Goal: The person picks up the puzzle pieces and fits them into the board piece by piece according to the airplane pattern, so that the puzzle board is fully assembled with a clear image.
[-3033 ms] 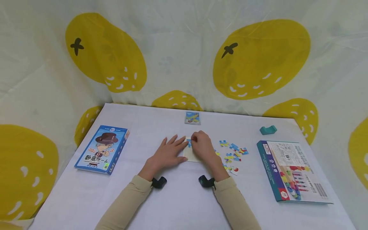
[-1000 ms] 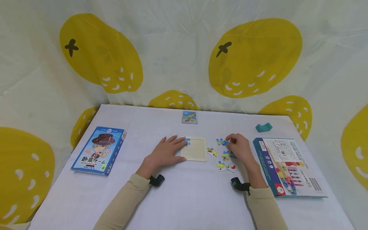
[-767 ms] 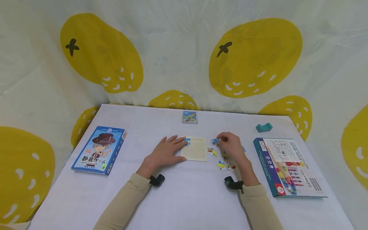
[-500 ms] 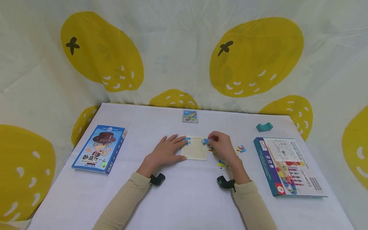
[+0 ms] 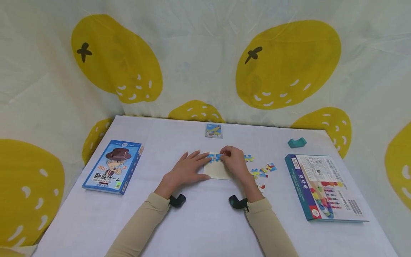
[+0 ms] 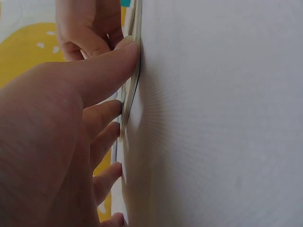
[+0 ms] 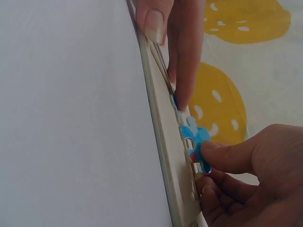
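Note:
My left hand (image 5: 186, 171) lies flat with fingers spread over the left side of a pale puzzle tray (image 5: 218, 172); its thumb touches the near left corner. Under its fingertips a blue jigsaw piece (image 5: 210, 157) sits in the tray's far left corner. Between thumb and fingers, my right hand (image 5: 236, 162) pinches another blue puzzle piece (image 7: 195, 137), which has a small red patch. That piece is tilted at the tray's far edge, right beside the first one. Several loose blue, yellow and red pieces (image 5: 271, 167) lie right of the tray, partly hidden behind my right hand.
A small airplane picture card (image 5: 213, 131) lies beyond the tray. On the left is a blue game box (image 5: 112, 166); on the right, a white and teal box (image 5: 330, 187) with a teal curved block (image 5: 297, 142) behind it.
My right hand left the tray for the loose pieces, picked up a blue puzzle piece and carried it left to the tray's far edge. My left hand has stayed on the tray.

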Action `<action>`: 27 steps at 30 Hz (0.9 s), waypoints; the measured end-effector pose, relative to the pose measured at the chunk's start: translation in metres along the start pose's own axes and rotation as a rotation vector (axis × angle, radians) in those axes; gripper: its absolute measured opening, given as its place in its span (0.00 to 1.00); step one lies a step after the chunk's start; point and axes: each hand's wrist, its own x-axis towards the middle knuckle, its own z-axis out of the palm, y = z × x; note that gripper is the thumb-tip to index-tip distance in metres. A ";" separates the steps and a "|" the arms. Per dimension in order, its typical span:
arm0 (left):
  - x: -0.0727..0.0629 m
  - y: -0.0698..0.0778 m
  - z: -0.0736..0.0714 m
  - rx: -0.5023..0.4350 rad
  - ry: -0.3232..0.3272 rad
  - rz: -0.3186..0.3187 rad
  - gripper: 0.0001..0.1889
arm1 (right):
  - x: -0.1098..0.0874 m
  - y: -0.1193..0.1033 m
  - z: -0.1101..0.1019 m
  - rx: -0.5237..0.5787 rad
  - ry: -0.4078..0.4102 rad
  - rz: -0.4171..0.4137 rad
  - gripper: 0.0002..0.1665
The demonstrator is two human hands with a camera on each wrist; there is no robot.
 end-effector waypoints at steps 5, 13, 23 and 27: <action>0.000 0.000 0.000 -0.002 0.006 0.006 0.40 | 0.002 -0.004 0.005 -0.041 0.005 0.004 0.04; -0.001 0.000 0.000 0.010 0.019 0.016 0.40 | 0.003 -0.008 0.011 -0.135 0.000 -0.006 0.06; -0.001 0.008 -0.002 0.028 0.039 0.020 0.40 | 0.002 -0.008 0.013 -0.154 0.019 -0.039 0.06; 0.000 0.011 -0.002 0.048 0.048 0.011 0.40 | 0.003 -0.006 0.013 -0.157 0.025 -0.053 0.06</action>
